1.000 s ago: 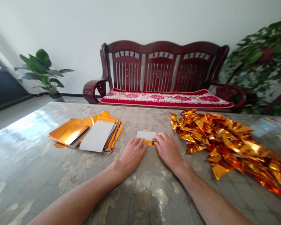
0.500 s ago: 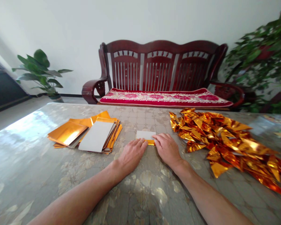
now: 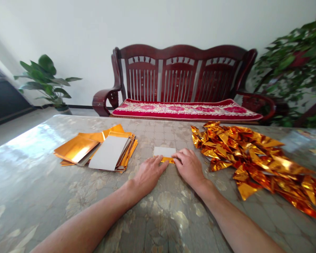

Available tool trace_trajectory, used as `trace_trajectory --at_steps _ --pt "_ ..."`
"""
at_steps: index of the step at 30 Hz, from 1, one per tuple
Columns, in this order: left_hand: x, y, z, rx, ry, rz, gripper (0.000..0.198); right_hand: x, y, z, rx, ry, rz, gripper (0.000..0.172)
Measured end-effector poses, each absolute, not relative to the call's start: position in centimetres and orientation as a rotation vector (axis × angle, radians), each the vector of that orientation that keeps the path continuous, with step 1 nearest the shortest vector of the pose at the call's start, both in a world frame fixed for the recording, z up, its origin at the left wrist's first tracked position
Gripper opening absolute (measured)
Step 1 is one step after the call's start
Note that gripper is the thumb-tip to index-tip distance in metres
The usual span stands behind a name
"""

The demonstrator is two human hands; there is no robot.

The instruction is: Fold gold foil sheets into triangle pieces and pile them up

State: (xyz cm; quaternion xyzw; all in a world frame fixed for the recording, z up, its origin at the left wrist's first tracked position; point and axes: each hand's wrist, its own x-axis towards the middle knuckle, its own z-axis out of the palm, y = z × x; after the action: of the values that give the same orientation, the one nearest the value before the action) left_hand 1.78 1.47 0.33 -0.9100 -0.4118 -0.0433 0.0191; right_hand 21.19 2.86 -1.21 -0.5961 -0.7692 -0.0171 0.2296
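A small sheet of gold foil paper (image 3: 164,151) lies on the table in front of me, grey-white side up. Its near edge is folded over into a narrow gold strip. My left hand (image 3: 150,172) grips the left end of that strip, fingers together. At the right end, my right hand (image 3: 189,164) holds the strip between thumb and bent fingers; the fingertips partly cover the paper's edge. To the left lies a stack of unfolded foil sheets (image 3: 109,153), some gold side up. A heap of folded gold foil pieces (image 3: 242,151) spreads out on the right.
A patterned, glossy cover lies over the table (image 3: 81,203). Clear plastic (image 3: 302,142) lies at its far right. Beyond the table stand a dark red wooden bench (image 3: 177,75) with a red and white cushion (image 3: 186,109), and potted plants (image 3: 46,79) at either side.
My left fingers have shifted slightly on the fold, so more of the gold strip shows between my hands. The stack and heap stay as they were.
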Motion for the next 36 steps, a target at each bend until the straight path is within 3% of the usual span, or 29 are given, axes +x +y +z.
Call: trace_trajectory --at_steps 7,18,25,36 --pt "2.1 1.3 -0.2 -2.785 -1.275 -0.177 0.034 20.1 1.7 -0.6 -1.378 -2.363 -0.128 0.020" --pt "2.1 0.3 -0.5 -2.609 -1.436 -0.053 0.034 21.5 1.7 -0.3 -1.430 -2.397 -0.186 0.025" --pt "1.5 1.3 -0.3 -2.584 -1.462 -0.095 0.030 21.0 1.1 0.2 -1.486 -2.414 -0.337 0.019" --pt "-0.7 4.0 -0.8 -2.666 -1.463 -0.325 0.036 19.1 0.2 0.3 -0.954 -2.616 0.061 0.021"
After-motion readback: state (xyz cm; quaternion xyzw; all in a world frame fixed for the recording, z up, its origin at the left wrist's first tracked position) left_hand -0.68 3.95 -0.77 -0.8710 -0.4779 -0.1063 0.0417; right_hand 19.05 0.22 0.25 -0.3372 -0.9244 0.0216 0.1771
